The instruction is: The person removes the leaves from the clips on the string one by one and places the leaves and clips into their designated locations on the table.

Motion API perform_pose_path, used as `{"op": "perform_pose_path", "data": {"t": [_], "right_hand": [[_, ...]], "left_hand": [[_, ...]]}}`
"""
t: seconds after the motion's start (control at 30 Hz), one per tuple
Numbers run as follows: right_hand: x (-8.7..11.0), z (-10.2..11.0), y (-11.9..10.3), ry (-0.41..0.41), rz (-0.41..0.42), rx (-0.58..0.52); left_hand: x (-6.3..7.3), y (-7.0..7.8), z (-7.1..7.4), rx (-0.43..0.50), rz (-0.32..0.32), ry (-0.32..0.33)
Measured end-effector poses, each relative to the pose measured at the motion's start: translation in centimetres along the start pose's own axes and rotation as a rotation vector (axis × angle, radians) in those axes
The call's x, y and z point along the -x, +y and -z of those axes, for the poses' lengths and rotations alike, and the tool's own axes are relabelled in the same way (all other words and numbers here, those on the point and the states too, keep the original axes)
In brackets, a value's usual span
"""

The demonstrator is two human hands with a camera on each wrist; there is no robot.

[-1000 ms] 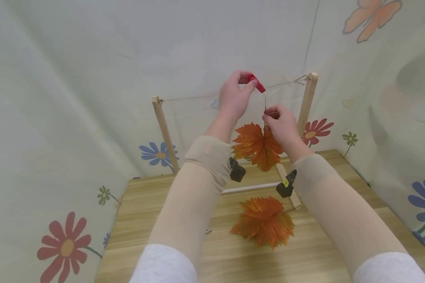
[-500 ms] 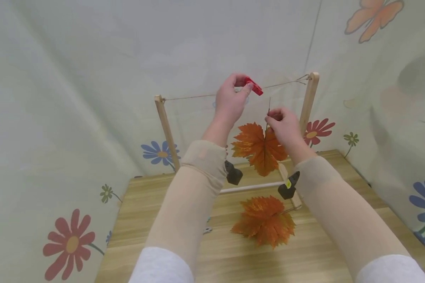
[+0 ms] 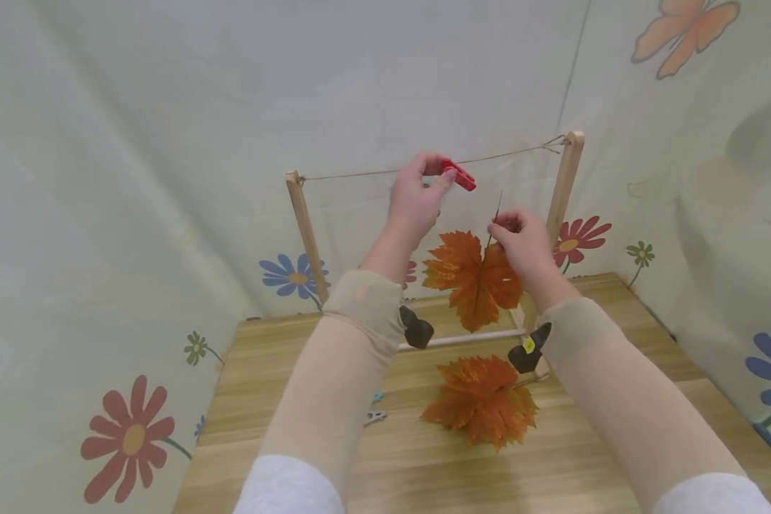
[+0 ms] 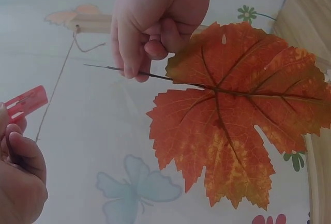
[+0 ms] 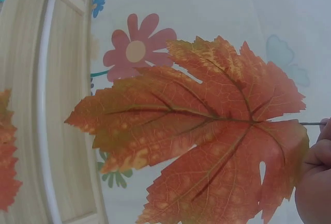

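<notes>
My left hand (image 3: 416, 196) pinches a red clothespin (image 3: 460, 175) between thumb and fingers, right by the string (image 3: 507, 153). In the left wrist view the clothespin (image 4: 27, 101) points toward that string. With thumb and fingertips my right hand (image 3: 520, 239) pinches the thin dark stem of an orange maple leaf (image 3: 475, 282). The stem's bare tip sticks up above the fingers, below and to the right of the clothespin. In the right wrist view the leaf (image 5: 207, 120) hangs spread out, its stem leading to the fingers at the right edge.
Two wooden posts (image 3: 305, 235) hold the string, with a white rod (image 3: 462, 338) low between them. Another orange leaf (image 3: 482, 403) lies on the wooden table (image 3: 283, 400). A grey clothespin (image 3: 375, 416) and a teal one (image 3: 378, 397) lie partly behind the left forearm.
Both hands have lowered a little, the right also shifting right with the leaf. The clothespin, earlier overlapping the string's line, now sits just under it. The table clothespins have come into view.
</notes>
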State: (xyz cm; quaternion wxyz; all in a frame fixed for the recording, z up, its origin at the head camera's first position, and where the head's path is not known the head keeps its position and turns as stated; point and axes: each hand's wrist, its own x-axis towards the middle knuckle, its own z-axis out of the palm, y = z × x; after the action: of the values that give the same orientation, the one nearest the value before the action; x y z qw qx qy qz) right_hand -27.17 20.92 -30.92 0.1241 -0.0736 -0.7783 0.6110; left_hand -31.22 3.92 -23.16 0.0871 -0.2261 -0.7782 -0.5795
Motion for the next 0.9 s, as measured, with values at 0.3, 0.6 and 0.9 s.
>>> {"op": "perform_pose_path", "data": {"t": [0.3,0.6,0.9], "right_hand": [[0.9,-0.1,1.9,0.007,-0.082,-0.075],[2.0,-0.2,3.9,0.008,-0.123,-0.117],[2.9,-0.5,5.7,0.02,-0.126,-0.259]], "left_hand": [[1.2,-1.6,0.5,0.0,0.023,-0.03],[2.7,-3.7,0.5,0.038,0.077,-0.106],[4.3,-5.6,0.6,0.093,0.146,-0.116]]}}
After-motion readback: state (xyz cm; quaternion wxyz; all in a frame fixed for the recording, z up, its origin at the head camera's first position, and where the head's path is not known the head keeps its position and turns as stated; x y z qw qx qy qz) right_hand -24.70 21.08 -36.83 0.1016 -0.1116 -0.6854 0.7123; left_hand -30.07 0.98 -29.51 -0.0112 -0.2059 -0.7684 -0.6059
